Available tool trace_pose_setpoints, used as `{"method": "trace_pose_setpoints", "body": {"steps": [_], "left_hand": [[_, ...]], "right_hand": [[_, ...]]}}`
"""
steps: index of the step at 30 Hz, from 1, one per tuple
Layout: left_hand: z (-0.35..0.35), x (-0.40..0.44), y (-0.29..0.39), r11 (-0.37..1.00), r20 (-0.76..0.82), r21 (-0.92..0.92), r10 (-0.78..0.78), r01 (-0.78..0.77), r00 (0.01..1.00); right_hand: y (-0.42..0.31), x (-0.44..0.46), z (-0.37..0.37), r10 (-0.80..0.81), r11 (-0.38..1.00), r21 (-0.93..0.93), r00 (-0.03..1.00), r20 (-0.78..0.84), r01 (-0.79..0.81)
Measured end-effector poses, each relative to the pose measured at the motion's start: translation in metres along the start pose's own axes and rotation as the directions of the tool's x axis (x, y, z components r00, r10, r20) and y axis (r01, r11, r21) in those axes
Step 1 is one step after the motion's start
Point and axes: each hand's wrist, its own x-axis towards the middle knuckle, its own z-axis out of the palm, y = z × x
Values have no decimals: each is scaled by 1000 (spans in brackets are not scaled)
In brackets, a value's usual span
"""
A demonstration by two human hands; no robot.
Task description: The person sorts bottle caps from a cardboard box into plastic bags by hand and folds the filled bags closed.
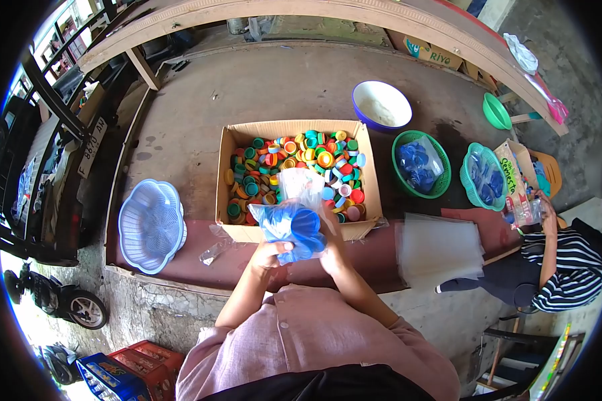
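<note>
Bag of blue round pieces: the clear plastic bag (295,230) is held up at the centre of the frame, in front of the near edge of the box; pale clear plastic (301,184) is seen just above it, over the caps.
Left hand: the bag's lower left side is gripped by the left hand (269,254), with fingers curled closed.
Right hand: the bag's right side is held by the right hand (330,244); its fingers are curled in and partly hidden.
Box of caps: the cardboard box (237,232) is filled with many-coloured caps (253,187); its near wall is partly covered by the hands and bag.
Left of box: a pale blue scalloped basket (152,227) is set near the table's left edge, with bare tabletop between it and the box.
Right of box: bagged blue pieces are held in a round green basket (443,183) and an oval green basket (472,192); a white-and-blue bowl (381,103) is placed above them.
Near edge: clear sheets (441,248) are laid over it at lower right; a plastic scrap (213,254) is left between basket and box.
Open room: the widest bare stretch of the table (201,90) is seen at upper left and upper centre.
Far right: clear plastic is handled by another person (568,267), beside a small carton (510,175).
</note>
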Motion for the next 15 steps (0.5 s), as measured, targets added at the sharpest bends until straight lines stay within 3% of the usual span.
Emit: {"method": "trace_pose_setpoints", "body": {"steps": [1, 3, 5, 7, 9, 10, 11, 12, 13, 15], "left_hand": [[1, 0, 1, 1000, -1, 2, 1, -1, 1000], [5, -1, 7, 997, -36, 55, 53, -51, 998], [7, 0, 10, 994, -52, 82, 83, -79, 995], [8, 1, 10, 984, -50, 174, 36, -27, 998], [8, 2, 2, 976, -10, 217, -21, 22, 1000], [15, 2, -1, 972, 4, 236, -16, 15, 1000], [20, 0, -1, 988, 28, 149, -50, 45, 998], [16, 0, -3, 994, 43, 104, -47, 42, 998], [12, 0, -5, 998, 57, 58, -40, 37, 998], [11, -1, -6, 998, 19, 29, -58, 58, 998]], "right_hand": [[1, 4, 0, -351, 839, -472, 932, -91, 270], [-24, 6, -7, -704, 484, -747, 710, -22, 456], [-64, 1, -6, -734, 64, -919, 642, 221, 389], [-80, -2, 6, -626, 299, -753, 716, 309, 586], [-56, -1, 1, -415, 515, -622, 807, 420, 589], [-44, -8, 8, -157, 758, -546, 912, 378, 357], [-45, -23, 15, 103, 934, -355, 929, 355, 33], [-29, -22, 13, 69, 997, -67, 931, 358, -48], [-22, -20, 10, 70, 997, -67, 930, 362, -48], [-15, -18, 9, 122, 968, 158, 918, 377, -193]]}}
